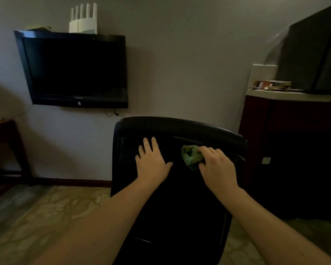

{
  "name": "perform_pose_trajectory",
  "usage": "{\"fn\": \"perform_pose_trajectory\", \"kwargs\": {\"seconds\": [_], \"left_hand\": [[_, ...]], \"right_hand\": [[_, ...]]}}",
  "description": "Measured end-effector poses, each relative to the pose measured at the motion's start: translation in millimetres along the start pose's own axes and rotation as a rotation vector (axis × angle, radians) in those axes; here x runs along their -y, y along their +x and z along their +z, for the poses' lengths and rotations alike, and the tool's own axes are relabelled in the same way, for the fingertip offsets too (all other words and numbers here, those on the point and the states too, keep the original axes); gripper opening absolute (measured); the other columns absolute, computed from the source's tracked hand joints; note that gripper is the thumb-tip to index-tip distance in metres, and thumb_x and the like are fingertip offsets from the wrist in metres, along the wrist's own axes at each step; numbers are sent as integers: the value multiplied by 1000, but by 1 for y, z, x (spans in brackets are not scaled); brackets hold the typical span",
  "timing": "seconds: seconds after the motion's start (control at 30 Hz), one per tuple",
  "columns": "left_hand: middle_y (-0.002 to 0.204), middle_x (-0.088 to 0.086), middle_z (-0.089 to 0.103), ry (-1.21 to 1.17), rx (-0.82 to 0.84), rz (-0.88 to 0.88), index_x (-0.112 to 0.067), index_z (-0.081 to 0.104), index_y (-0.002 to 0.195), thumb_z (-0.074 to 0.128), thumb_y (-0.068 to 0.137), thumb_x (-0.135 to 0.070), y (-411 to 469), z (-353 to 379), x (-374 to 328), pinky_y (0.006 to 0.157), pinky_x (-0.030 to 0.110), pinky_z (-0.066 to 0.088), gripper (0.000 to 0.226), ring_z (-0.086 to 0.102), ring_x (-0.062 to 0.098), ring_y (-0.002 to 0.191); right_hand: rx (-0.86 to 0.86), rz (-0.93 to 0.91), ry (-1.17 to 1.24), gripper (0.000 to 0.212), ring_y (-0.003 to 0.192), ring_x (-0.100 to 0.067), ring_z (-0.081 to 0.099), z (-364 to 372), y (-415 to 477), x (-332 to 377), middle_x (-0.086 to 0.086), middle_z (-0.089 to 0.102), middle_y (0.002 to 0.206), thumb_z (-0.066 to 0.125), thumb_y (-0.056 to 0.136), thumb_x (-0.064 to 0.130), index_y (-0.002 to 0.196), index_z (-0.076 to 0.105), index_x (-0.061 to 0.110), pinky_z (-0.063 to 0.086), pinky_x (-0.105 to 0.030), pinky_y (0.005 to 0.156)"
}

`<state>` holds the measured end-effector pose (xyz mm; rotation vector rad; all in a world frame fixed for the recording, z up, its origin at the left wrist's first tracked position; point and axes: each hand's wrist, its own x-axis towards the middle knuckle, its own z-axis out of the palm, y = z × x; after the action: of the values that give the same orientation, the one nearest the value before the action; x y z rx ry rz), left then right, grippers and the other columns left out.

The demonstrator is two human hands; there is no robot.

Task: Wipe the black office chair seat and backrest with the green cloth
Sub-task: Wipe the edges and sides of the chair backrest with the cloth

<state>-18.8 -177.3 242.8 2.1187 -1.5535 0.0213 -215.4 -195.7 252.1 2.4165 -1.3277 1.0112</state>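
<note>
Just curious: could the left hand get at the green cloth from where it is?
Probably yes. The left hand lies flat on the backrest beside the cloth, nothing between, though the right hand holds it.

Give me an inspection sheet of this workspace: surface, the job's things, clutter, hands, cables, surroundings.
Surface: black chair backrest faces the camera, upright; the seat is not in view.
Job's things: green cloth is bunched against the upper backrest.
Clutter: small boxes and papers on the right countertop; white router on top of the television.
Hands: left hand lies flat and open on the backrest; right hand has its grip closed on the cloth.
Cables: a short dark cable hangs under the television.
Surroundings: wall-mounted television, switched off; dark cabinet on the right; wooden table on the left; patterned floor. Dim lighting.
</note>
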Motion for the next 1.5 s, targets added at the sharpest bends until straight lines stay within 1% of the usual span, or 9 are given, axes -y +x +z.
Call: {"fn": "perform_pose_trajectory", "kwargs": {"seconds": [0.2,0.43,0.8,0.9,1.0,1.1,1.23,1.37,1.5], "left_hand": [[119,-14,55,-638,-225,220,-26,57,131,54,101,-26,-91,11,-63,96,20,48,30,55,-1,109],[127,-5,64,-288,-337,571,-20,58,135,61,96,-27,-128,13,-80,96,28,45,40,54,10,110],[101,-3,69,-197,-136,505,-26,61,125,57,96,-21,-151,0,-102,84,28,53,29,62,11,91],[98,0,71,-228,-126,432,-24,59,122,54,93,-9,-146,1,-97,76,31,56,33,67,17,86],[98,5,71,-209,-150,372,-20,56,118,49,90,-1,-133,0,-91,68,36,51,35,68,27,84],[99,8,69,-197,-171,362,-17,53,119,47,91,0,-118,1,-91,65,34,43,34,66,31,85],[99,7,68,-218,-188,357,-18,51,120,47,92,0,-95,11,-99,64,34,39,34,65,33,85],[93,9,62,-79,-272,395,-17,55,124,52,85,2,-78,24,-114,74,36,34,43,55,29,90],[90,6,54,-229,-188,433,-18,56,133,52,87,5,-86,39,-126,75,34,46,52,46,22,81]], "right_hand": [[-108,15,-14,30,82,-14,56,-35,-27,-3,3,65,96,66,85,16,114,58,16,46,-26,65],[-81,-31,10,14,76,-9,55,-75,-67,6,6,62,88,61,90,16,101,54,21,48,-24,68],[256,40,162,30,93,-5,57,-125,-110,-9,12,59,103,61,91,40,116,46,36,50,-26,83],[170,43,89,30,106,-9,53,-132,-106,-34,10,59,110,58,91,47,117,54,33,47,-29,89],[82,1,-153,45,130,-22,39,-135,-89,-60,-1,51,133,60,88,47,127,53,26,32,-38,109],[205,73,-356,74,146,-35,13,-134,-63,-75,-11,23,156,59,84,60,146,31,31,12,-51,118],[394,208,-459,107,140,-40,23,-128,-50,-89,-15,10,159,59,73,76,152,-2,37,26,-53,111],[292,192,-574,113,133,-37,31,-121,-67,-93,-18,19,154,58,71,78,152,-8,35,30,-48,107],[255,233,-597,112,129,-36,33,-132,-85,-84,-18,20,151,56,72,77,152,-10,34,31,-46,104]]}}
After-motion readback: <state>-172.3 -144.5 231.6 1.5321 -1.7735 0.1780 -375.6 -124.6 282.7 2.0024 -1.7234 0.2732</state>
